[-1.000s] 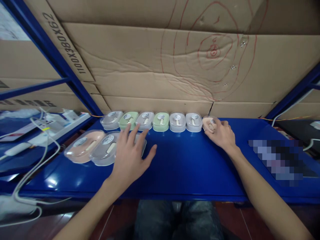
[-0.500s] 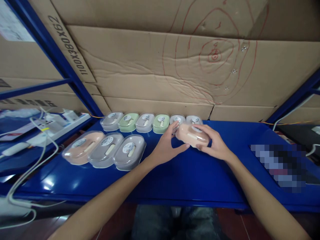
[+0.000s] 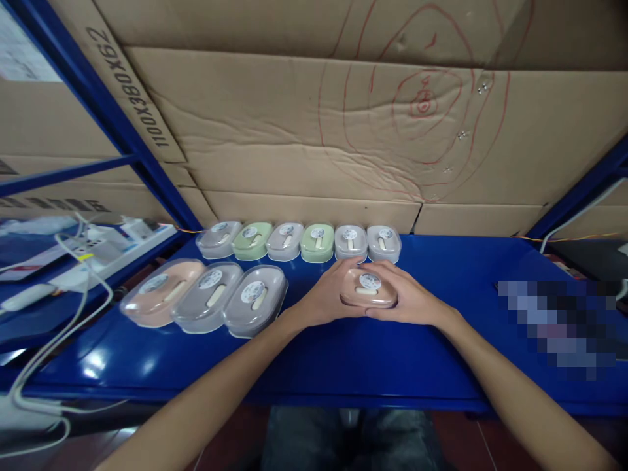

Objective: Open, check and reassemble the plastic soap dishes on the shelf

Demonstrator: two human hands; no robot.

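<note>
A pink lidded box (image 3: pixel 369 290) with a round label and a cream tab on its lid is gripped between my two hands, above the blue tabletop (image 3: pixel 373 366). My left hand (image 3: pixel 330 296) wraps its left side, and my right hand (image 3: pixel 412 296) wraps the right side. Whether the box touches the table is hidden. To the left lie another pink box (image 3: pixel 161 292) and two grey boxes, the closer grey box (image 3: pixel 256 299) standing near my left wrist. Behind my hands runs a row of grey and green boxes, with a grey box (image 3: pixel 384 244) at its right end.
A cardboard panel (image 3: pixel 275 131) with red rings drawn on it stands behind the table. White cables and a power strip (image 3: pixel 112 252) occupy the left side. A blurred-out flat object (image 3: pixel 554 327) lies at the right. Blue metal posts (image 3: pixel 579 190) frame both sides.
The pink box has come down toward me and turned level, its label facing up. My left hand has closed onto its left side, and the right end of the back row is uncovered.
</note>
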